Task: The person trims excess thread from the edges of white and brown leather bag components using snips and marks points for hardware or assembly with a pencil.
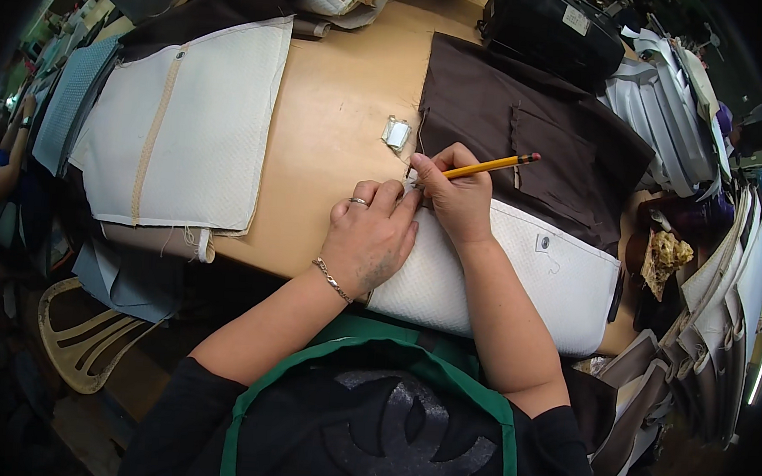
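A yellow pencil [488, 166] with a reddish eraser is gripped in my right hand [459, 210], its eraser end to the upper right. My fingers hide its tip. My left hand [370, 237] lies beside it with bent fingers close together, holding the left edge of a white textured fabric piece [527, 282]. A small pale bit [412, 179] shows between my fingertips. The white piece has a metal eyelet [545, 243] and joins dark brown fabric [486, 87] beyond it. A small block in clear wrapping [396, 134] lies just past my hands.
Another white fabric panel [204, 131] with a beige strip lies at the left of the tan tabletop [338, 87]. A black case [555, 26] stands at the back right. Stacked fabric pieces [717, 311] hang at the right. A plastic chair [61, 341] is at lower left.
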`<state>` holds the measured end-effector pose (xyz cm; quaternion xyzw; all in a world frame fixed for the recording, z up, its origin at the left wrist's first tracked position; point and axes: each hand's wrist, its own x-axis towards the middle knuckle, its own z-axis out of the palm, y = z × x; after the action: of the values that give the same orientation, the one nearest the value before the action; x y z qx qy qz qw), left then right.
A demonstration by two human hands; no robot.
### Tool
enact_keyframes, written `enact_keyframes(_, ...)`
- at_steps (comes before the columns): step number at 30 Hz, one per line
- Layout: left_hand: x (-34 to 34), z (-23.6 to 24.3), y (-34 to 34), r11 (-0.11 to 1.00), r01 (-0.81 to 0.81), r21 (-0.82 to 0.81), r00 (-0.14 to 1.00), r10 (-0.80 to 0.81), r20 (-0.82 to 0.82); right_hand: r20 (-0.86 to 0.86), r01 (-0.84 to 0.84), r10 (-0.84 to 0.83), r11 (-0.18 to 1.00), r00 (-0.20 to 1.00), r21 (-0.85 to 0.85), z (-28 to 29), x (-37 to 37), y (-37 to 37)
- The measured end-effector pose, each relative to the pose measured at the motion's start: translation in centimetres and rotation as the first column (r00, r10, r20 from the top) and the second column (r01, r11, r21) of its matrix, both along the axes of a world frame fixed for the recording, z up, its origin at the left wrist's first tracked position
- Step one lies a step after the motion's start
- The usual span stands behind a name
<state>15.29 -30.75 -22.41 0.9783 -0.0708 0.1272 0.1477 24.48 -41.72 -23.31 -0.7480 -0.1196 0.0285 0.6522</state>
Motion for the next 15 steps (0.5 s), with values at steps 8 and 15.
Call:
enact_keyframes(8, -0.01, -0.02, -0.05, 1.0, -0.001, -0.022, 0.999, 0.002, 0.034, 0.111, 0.026, -0.023, 0.999, 0.994, -0.03, -0.57, 0.08, -0.06)
enact_keyframes(15, -0.05, -0.04, -0.11, 1.0, -0.003, -0.01, 0.999, 0.004, 0.034, 0.166, -0.01, 0.02, 0.998, 0.986, -0.064, -0.45, -0.07, 0.16)
